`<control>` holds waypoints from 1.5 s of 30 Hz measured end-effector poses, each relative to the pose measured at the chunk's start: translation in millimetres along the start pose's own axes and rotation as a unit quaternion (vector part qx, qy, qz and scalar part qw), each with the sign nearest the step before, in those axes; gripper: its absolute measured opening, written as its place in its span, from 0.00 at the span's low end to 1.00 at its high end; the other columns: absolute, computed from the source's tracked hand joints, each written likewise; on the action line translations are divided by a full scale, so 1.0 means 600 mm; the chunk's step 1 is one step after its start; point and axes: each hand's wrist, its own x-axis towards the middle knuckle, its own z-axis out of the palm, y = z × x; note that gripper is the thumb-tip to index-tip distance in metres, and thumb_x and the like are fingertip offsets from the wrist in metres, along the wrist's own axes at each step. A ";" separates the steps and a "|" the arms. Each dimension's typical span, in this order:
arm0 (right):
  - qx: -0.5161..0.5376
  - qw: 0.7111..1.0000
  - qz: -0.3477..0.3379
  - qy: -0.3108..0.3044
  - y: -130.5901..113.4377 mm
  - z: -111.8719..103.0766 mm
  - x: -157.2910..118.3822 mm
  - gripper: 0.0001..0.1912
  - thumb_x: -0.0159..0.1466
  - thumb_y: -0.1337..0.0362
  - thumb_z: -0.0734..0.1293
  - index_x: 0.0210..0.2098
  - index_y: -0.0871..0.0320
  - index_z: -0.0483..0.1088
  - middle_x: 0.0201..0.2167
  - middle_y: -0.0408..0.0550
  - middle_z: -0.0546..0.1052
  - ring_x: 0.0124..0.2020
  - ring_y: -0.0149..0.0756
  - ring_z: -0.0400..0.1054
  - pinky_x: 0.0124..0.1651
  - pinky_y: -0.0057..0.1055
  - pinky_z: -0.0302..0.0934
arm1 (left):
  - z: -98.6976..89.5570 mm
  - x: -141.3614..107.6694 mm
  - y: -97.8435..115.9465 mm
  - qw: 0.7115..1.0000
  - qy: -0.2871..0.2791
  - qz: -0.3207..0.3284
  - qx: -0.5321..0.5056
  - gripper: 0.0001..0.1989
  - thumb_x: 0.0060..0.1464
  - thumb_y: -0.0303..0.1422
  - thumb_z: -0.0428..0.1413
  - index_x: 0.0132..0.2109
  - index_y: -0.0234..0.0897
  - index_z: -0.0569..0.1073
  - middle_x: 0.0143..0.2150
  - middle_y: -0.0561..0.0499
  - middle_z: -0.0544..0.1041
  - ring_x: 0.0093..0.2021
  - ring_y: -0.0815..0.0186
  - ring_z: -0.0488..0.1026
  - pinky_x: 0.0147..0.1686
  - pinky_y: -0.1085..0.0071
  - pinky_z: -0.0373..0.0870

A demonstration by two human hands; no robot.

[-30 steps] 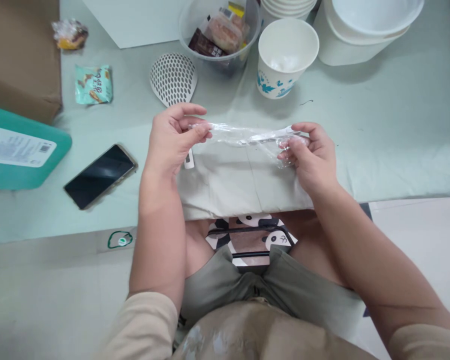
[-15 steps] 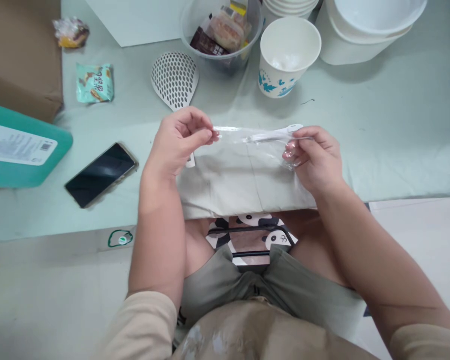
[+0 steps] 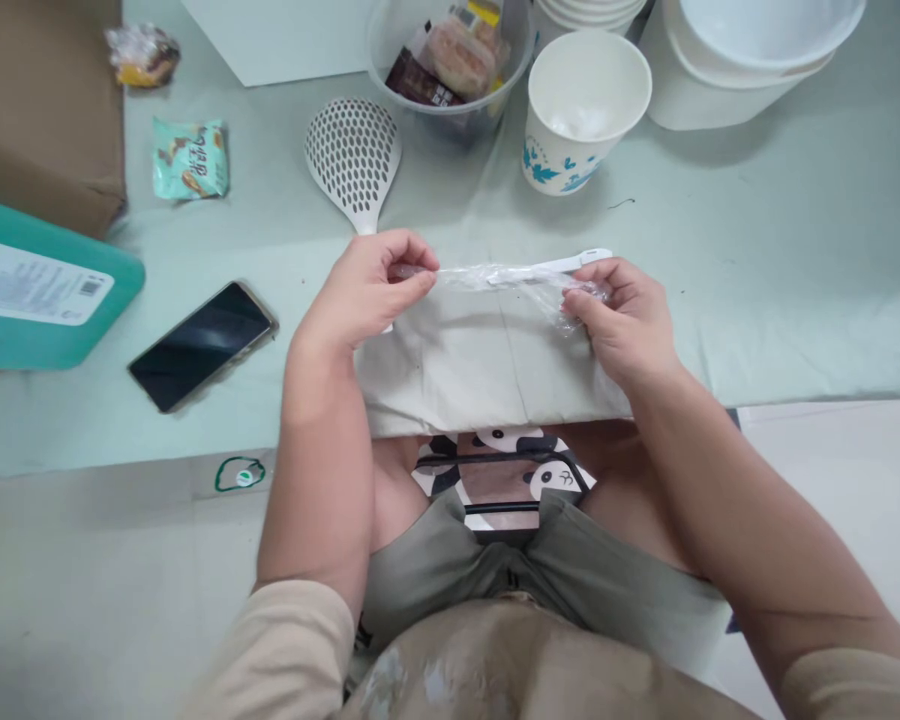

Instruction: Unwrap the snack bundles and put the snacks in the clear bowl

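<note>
Centre frame: left hand [image 3: 367, 295] sits lower, closer to right hand [image 3: 631, 318]; clear film [image 3: 471, 277] between now bunches; skimmer [image 3: 354, 155] shows more neck.

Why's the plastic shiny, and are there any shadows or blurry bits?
In the head view, the clear plastic between the left hand and right hand has pale glints, probably reflected light; in that view too, a soft shadow lies beside the leafy cup, and small print on the green container is too fuzzy to read.

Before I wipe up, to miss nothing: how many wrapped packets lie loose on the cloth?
2: a turquoise packet beyond the phone, and a clear-wrapped packet farther back, beside the brown box. More may be hidden.
</note>
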 end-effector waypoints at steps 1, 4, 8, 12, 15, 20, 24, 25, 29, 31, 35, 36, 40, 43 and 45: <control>0.001 1.000 -0.004 0.001 -0.001 0.000 -0.001 0.09 0.59 0.63 0.77 0.33 0.53 0.72 0.27 0.40 0.76 0.28 0.30 0.71 0.32 0.29 0.66 | 0.000 -0.001 0.003 1.000 0.002 0.001 -0.008 0.05 0.50 0.25 0.63 0.34 0.38 0.76 0.29 0.54 0.76 0.30 0.69 0.72 0.30 0.72 0.66; 0.051 0.998 -0.026 -0.013 -0.002 0.002 -0.005 0.11 0.62 0.61 0.75 0.32 0.53 0.69 0.30 0.41 0.76 0.37 0.34 0.77 0.41 0.33 0.71 | 0.003 -0.002 0.007 0.998 -0.012 -0.017 -0.060 0.06 0.52 0.25 0.62 0.34 0.38 0.73 0.32 0.52 0.80 0.33 0.67 0.77 0.33 0.72 0.71; 0.119 0.992 -0.032 -0.022 -0.004 0.006 -0.007 0.14 0.63 0.53 0.75 0.36 0.50 0.67 0.28 0.39 0.74 0.32 0.34 0.76 0.41 0.36 0.73 | 0.004 -0.001 0.004 0.991 -0.036 -0.027 -0.124 0.06 0.53 0.28 0.63 0.37 0.39 0.73 0.30 0.52 0.81 0.26 0.68 0.77 0.26 0.73 0.69; 0.136 0.991 0.002 -0.015 -0.005 0.004 -0.004 0.14 0.62 0.53 0.75 0.37 0.49 0.68 0.31 0.40 0.75 0.22 0.28 0.68 0.29 0.32 0.67 | 0.001 0.002 -0.004 0.983 0.011 0.019 -0.184 0.05 0.48 0.24 0.65 0.34 0.36 0.79 0.28 0.53 0.81 0.24 0.74 0.74 0.25 0.75 0.67; 0.151 0.988 0.012 -0.031 -0.006 0.001 -0.001 0.13 0.61 0.54 0.75 0.35 0.51 0.69 0.34 0.41 0.75 0.25 0.27 0.69 0.33 0.32 0.70 | 0.001 0.004 -0.006 0.976 0.035 0.032 -0.211 0.05 0.47 0.21 0.65 0.32 0.35 0.81 0.27 0.54 0.80 0.29 0.74 0.76 0.33 0.75 0.73; 0.171 0.985 0.015 -0.028 -0.005 0.004 0.001 0.14 0.60 0.51 0.76 0.34 0.52 0.71 0.32 0.41 0.73 0.28 0.28 0.71 0.36 0.32 0.70 | 0.002 0.009 -0.011 0.974 0.049 0.012 -0.222 0.09 0.46 0.30 0.71 0.35 0.38 0.80 0.30 0.54 0.79 0.31 0.71 0.76 0.35 0.69 0.74; 0.077 0.997 0.011 -0.023 -0.006 0.005 0.001 0.16 0.56 0.62 0.77 0.43 0.50 0.74 0.31 0.40 0.74 0.29 0.29 0.69 0.36 0.32 0.68 | -0.003 0.017 -0.024 0.977 0.065 0.034 -0.201 0.23 0.37 0.34 0.77 0.42 0.43 0.79 0.34 0.56 0.79 0.32 0.70 0.73 0.32 0.67 0.68; 0.040 0.999 0.010 -0.026 -0.008 0.005 0.000 0.14 0.56 0.64 0.77 0.41 0.51 0.74 0.30 0.40 0.74 0.29 0.29 0.68 0.35 0.32 0.67 | -0.004 0.018 -0.026 0.980 0.072 0.028 -0.185 0.22 0.38 0.33 0.77 0.41 0.43 0.79 0.34 0.56 0.79 0.32 0.70 0.72 0.34 0.67 0.67; -0.054 0.997 0.012 -0.046 -0.016 0.002 -0.004 0.07 0.58 0.67 0.73 0.31 0.55 0.70 0.29 0.42 0.74 0.28 0.29 0.67 0.35 0.32 0.65 | -0.004 0.015 -0.024 0.989 0.097 -0.044 -0.102 0.12 0.45 0.28 0.72 0.34 0.38 0.76 0.31 0.55 0.78 0.32 0.71 0.70 0.38 0.67 0.68; -0.030 0.998 0.014 -0.059 -0.018 0.002 -0.005 0.08 0.60 0.66 0.72 0.31 0.54 0.67 0.31 0.43 0.75 0.30 0.31 0.70 0.36 0.33 0.67 | -0.001 0.012 -0.018 0.988 0.094 -0.060 -0.102 0.11 0.44 0.25 0.69 0.32 0.36 0.74 0.33 0.54 0.78 0.33 0.70 0.71 0.39 0.67 0.68; -0.045 0.996 0.007 -0.071 -0.017 0.000 -0.005 0.12 0.57 0.64 0.74 0.37 0.53 0.69 0.33 0.43 0.77 0.29 0.31 0.69 0.33 0.32 0.66 | 0.004 0.005 -0.003 0.984 0.044 -0.064 -0.160 0.10 0.44 0.24 0.66 0.32 0.37 0.72 0.33 0.52 0.79 0.32 0.67 0.76 0.34 0.68 0.70; -0.068 0.995 0.005 -0.073 -0.016 -0.001 -0.005 0.12 0.57 0.64 0.75 0.37 0.53 0.70 0.32 0.42 0.77 0.28 0.30 0.67 0.32 0.32 0.64 | 0.005 0.004 0.000 0.983 0.035 -0.065 -0.170 0.10 0.45 0.24 0.66 0.32 0.37 0.72 0.32 0.52 0.79 0.31 0.67 0.77 0.33 0.68 0.71; -0.043 0.996 0.017 -0.078 -0.014 0.002 -0.007 0.10 0.62 0.61 0.73 0.34 0.53 0.67 0.27 0.41 0.75 0.26 0.30 0.68 0.30 0.31 0.64 | 0.004 0.002 0.005 0.980 0.033 -0.059 -0.186 0.10 0.44 0.19 0.65 0.30 0.36 0.74 0.29 0.54 0.79 0.30 0.70 0.77 0.32 0.72 0.73; 0.035 0.996 0.040 -0.073 -0.011 0.005 -0.008 0.11 0.63 0.60 0.74 0.36 0.51 0.66 0.27 0.39 0.76 0.22 0.29 0.67 0.26 0.30 0.63 | 0.002 0.002 0.005 0.976 0.041 -0.053 -0.209 0.08 0.44 0.18 0.63 0.29 0.35 0.77 0.27 0.54 0.79 0.28 0.73 0.76 0.31 0.75 0.72; 0.060 0.995 0.042 -0.070 -0.008 0.005 -0.008 0.11 0.62 0.59 0.75 0.38 0.50 0.69 0.27 0.39 0.76 0.21 0.28 0.66 0.25 0.29 0.64 | 0.001 0.003 0.004 0.971 0.046 -0.054 -0.228 0.06 0.47 0.21 0.64 0.29 0.34 0.78 0.28 0.53 0.79 0.28 0.74 0.76 0.32 0.74 0.74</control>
